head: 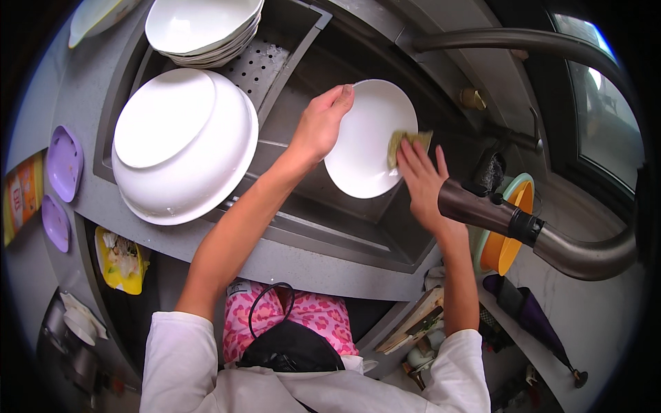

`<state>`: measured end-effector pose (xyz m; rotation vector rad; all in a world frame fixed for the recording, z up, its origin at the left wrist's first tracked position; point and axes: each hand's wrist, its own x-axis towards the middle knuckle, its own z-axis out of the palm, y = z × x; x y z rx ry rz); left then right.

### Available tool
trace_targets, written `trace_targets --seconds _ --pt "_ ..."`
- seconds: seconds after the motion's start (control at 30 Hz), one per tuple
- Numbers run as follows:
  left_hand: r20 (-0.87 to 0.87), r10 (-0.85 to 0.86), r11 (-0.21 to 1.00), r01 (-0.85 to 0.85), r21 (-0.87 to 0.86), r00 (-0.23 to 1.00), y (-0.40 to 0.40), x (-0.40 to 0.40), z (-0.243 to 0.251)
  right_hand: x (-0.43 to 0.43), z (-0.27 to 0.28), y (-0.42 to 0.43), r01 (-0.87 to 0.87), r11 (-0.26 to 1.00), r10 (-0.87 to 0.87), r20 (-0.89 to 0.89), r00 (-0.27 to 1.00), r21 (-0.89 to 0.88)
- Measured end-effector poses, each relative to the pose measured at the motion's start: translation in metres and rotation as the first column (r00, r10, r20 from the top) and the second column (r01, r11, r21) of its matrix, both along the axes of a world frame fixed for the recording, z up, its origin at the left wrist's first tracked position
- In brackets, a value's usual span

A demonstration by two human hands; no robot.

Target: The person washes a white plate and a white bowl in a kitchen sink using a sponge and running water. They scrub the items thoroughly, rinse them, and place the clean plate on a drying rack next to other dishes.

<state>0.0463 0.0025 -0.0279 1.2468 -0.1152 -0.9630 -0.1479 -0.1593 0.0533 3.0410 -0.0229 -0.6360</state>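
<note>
Over the sink basin [310,199], my left hand [323,121] grips the upper left rim of a white plate [369,142], thumb on top. My right hand [421,180] presses a yellow-green sponge or cloth [395,149] against the plate's right side with its fingers. The plate is tilted, its inner face towards me. Left of my left forearm a large white bowl [206,160] lies upside down across the sink's left part. Beyond it, a stack of white bowls [204,26] stands by the perforated drain tray [258,67].
A dark metal faucet spout [477,206] hangs just above my right wrist. Orange and green basins [508,232] stand at the right. Purple dishes [64,162] lie on the left counter, above a yellow bin [119,263] with waste. A closed purple umbrella [537,320] is at the lower right.
</note>
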Motion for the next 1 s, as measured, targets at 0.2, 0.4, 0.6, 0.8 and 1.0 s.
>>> trace_targets --seconds 0.2,0.4,0.6,0.8,1.0 --pt "0.062 0.057 0.998 -0.056 -0.007 0.996 -0.001 0.001 -0.007 0.0 0.029 0.062 0.274 0.774 -0.197 -0.194 0.961 0.57" --pt "0.078 0.003 1.0 -0.004 0.013 0.997 -0.003 -0.004 -0.006 -0.004 -0.008 0.022 0.268 0.894 -0.28 -0.019 0.96 0.36" --pt "0.041 -0.067 0.997 0.066 0.027 0.997 -0.001 -0.001 -0.002 0.031 -0.008 -0.01 0.054 0.997 -0.063 0.179 0.982 0.055" --pt "0.117 0.03 0.998 -0.036 0.05 0.993 0.0 -0.004 -0.011 -0.026 -0.001 0.046 0.273 0.885 -0.285 -0.026 0.958 0.378" --pt "0.119 0.002 0.999 -0.006 0.034 0.993 -0.002 -0.003 -0.007 -0.026 -0.006 0.05 0.309 0.826 -0.366 0.032 0.93 0.472"
